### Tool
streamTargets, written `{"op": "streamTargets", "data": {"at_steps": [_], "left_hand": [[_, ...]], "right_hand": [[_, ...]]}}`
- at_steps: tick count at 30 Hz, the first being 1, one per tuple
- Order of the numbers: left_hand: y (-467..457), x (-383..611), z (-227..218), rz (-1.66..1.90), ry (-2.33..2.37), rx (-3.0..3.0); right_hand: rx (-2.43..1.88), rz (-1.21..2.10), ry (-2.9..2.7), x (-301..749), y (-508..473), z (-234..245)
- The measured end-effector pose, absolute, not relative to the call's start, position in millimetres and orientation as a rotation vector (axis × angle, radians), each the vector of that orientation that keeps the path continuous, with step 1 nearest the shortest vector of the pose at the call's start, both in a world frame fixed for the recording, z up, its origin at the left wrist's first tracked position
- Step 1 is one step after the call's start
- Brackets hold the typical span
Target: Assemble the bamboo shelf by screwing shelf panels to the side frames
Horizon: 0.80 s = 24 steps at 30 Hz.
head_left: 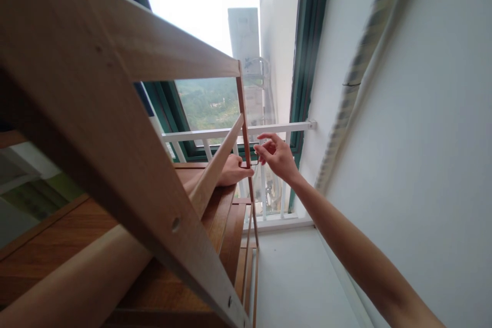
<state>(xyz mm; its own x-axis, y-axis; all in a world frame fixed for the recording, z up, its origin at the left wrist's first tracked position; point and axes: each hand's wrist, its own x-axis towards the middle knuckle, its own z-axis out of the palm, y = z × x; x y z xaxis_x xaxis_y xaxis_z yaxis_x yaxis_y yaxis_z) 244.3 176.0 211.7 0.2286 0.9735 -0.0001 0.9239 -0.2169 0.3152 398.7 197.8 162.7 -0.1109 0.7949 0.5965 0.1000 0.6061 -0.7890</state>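
Note:
A wooden shelf rack (154,54) stands close on the left, with slatted brown shelves and thin uprights. My left hand (230,170) reaches through the frame above a shelf and grips the far upright post (246,146), its thumb pressed near the post's lower part. From that post a small dark hex key (254,164) sticks out to the right, bent upward. My right hand (274,155) is at the bent end, thumb and curled fingers around it and the index finger raised; its exact contact is partly hidden by the fingers.
A white railing (284,127) runs behind the rack in front of a green-framed window (313,36). To the right is a white wall (430,128) with a wrapped pipe (351,82) along it. A diagonal wooden bar (217,166) crosses over my left forearm.

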Motion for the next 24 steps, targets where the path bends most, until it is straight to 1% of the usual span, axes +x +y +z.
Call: {"op": "streamTargets", "data": {"at_steps": [4, 7, 12, 19, 24], "left_hand": [[174.8, 245.1, 212.9, 0.197, 1.819, 2.314], [175.7, 242.9, 210.5, 0.194, 1.84, 2.345], [176.8, 239.7, 207.5, 0.204, 1.818, 2.36], [182.7, 235.7, 202.1, 0.23, 1.811, 2.362], [187.6, 234.1, 197.5, 0.223, 1.81, 2.362]], "right_hand": [[-0.8, 1.039, -1.487, 400.4, 212.7, 140.7], [-0.772, 1.176, -1.47, 405.0, 204.8, 118.1], [-0.791, 1.053, -1.621, 407.3, 179.0, 99.6], [-0.771, 1.043, -1.557, 404.0, 150.6, 110.2], [-0.774, 0.87, -1.585, 403.4, 140.3, 112.8]]}}
